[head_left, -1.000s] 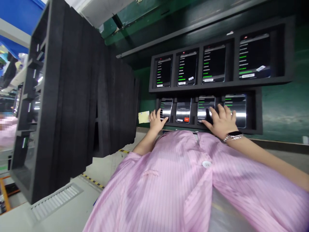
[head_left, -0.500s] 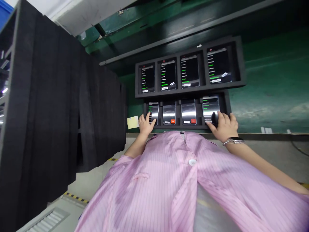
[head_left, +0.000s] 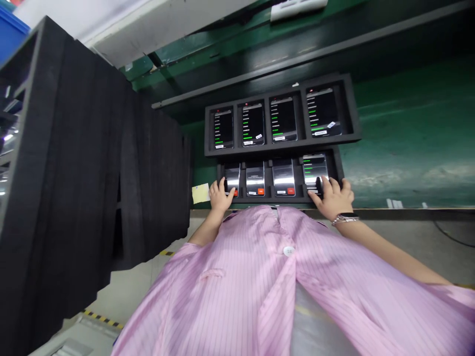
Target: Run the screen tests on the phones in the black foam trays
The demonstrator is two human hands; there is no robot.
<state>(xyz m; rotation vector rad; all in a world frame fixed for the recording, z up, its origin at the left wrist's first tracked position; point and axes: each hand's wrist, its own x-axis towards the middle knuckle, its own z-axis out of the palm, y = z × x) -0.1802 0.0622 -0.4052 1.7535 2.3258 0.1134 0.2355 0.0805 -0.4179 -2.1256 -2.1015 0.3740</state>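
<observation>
Several smartphones lie face up in the slots of a black foam tray (head_left: 339,163) near the bench's front edge. My left hand (head_left: 220,197) rests with fingers apart over the leftmost phone (head_left: 232,174), whose screen is grey with a red button. Two middle phones, one left (head_left: 255,175) and one right (head_left: 283,177), show the same kind of screen. At the tray's right end my right hand (head_left: 334,199) is spread, fingertips at the lower part of the rightmost phone (head_left: 313,167). That screen lists green and white lines.
Behind it, a second foam tray (head_left: 352,106) holds several phones with lists of lines on dark screens. Tall stacked black foam trays (head_left: 81,163) stand at left. A yellow note (head_left: 201,193) lies by my left hand on the green bench (head_left: 408,163).
The leftmost front phone's screen has switched from a list to grey with a red button. My view has shifted slightly; both hands stay at the same phones.
</observation>
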